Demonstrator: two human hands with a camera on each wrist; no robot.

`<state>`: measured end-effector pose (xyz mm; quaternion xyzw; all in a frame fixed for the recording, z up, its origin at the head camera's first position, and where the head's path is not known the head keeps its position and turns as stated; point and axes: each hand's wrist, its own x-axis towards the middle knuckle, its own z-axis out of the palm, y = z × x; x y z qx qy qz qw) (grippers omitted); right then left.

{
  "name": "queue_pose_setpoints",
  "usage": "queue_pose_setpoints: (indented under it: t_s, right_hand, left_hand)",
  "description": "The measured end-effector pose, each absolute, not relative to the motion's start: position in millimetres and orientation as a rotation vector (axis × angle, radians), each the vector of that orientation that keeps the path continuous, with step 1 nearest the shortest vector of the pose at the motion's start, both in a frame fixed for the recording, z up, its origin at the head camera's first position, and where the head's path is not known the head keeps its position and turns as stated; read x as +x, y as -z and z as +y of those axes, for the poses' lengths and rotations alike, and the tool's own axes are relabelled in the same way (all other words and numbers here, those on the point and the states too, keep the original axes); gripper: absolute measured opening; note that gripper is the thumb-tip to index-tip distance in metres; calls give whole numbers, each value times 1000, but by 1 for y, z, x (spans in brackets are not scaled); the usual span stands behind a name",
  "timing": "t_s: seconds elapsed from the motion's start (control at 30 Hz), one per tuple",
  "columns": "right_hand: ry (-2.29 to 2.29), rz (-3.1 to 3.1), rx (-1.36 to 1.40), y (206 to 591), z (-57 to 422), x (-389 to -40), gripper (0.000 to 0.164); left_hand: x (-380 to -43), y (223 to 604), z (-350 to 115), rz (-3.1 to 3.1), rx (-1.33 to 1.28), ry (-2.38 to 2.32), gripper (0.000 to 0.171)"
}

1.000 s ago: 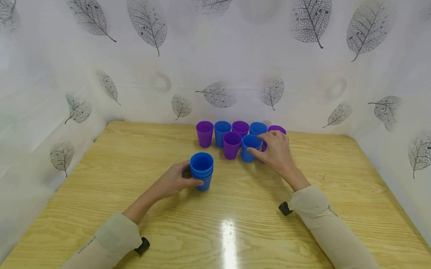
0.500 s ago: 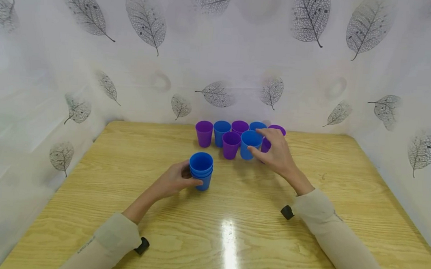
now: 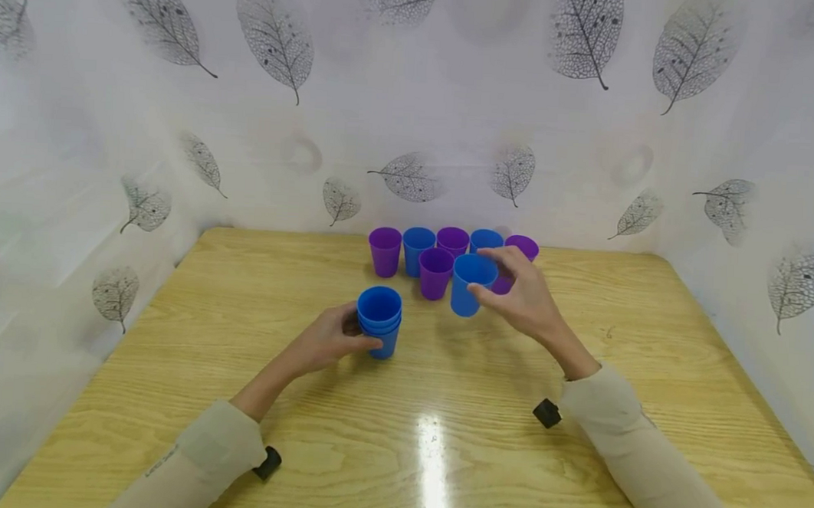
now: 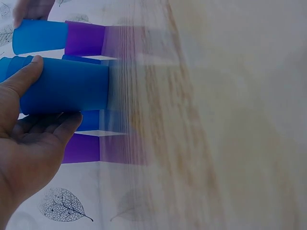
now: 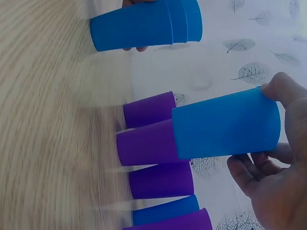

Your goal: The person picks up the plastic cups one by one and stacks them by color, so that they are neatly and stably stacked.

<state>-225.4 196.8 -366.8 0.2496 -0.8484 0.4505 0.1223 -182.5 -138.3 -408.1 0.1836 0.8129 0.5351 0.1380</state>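
Observation:
My left hand [image 3: 329,340] grips a stack of nested blue cups [image 3: 379,323], thumb on the near side and fingers curled behind. In the left wrist view the stack [image 4: 72,86] stands upright on the table. My right hand [image 3: 524,295] pinches a single blue cup [image 3: 473,284] near its rim, thumb on one side and fingers on the other. The right wrist view shows that cup [image 5: 225,124] held above the table, in front of the purple cups. Behind it, a front purple cup [image 3: 436,275] stands beside it, and another purple cup [image 3: 502,284] is mostly hidden by the right hand.
Along the back edge stands a row of purple and blue cups, from a purple cup [image 3: 385,253] at the left to a purple one [image 3: 522,248] at the right. A leaf-patterned cloth [image 3: 414,116] rises behind the wooden table [image 3: 341,450].
My right hand has lifted the blue cup out of the front row and drawn it slightly toward me. The left hand and its stack have stayed in place.

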Motion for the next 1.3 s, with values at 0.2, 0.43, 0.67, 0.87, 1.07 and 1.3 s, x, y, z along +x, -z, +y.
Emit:
queue_pose_setpoints:
  t_s: [0.2,0.43,0.67,0.87,1.07,1.3]
  right_hand:
    - [-1379,-2480,755,361,192,-218,55]
    - [-1376,-2462,775,352,181,-215,55]
    - [-1474,-2443,802,336,164,-209,57]
    - [-1539,-2385,862,324,146,-206,59]
    - [-1608,-2329,941,317,129,-205,59]
    - [-1672,-2259,1007,320,110,-207,59]
  left_hand:
    - [-183,409,-139,2352,529,-1540,66]
    - [-184,410,-139,2348,545,-1548,65]
    - [-184,410,-139,2352,544,-1544,65]
    - [-184,411,-139,2347,539,-1542,64]
    - [-184,410,-138,2346,536,-1536,66]
    - [-183,408,-138,2337,525,-1533,69]
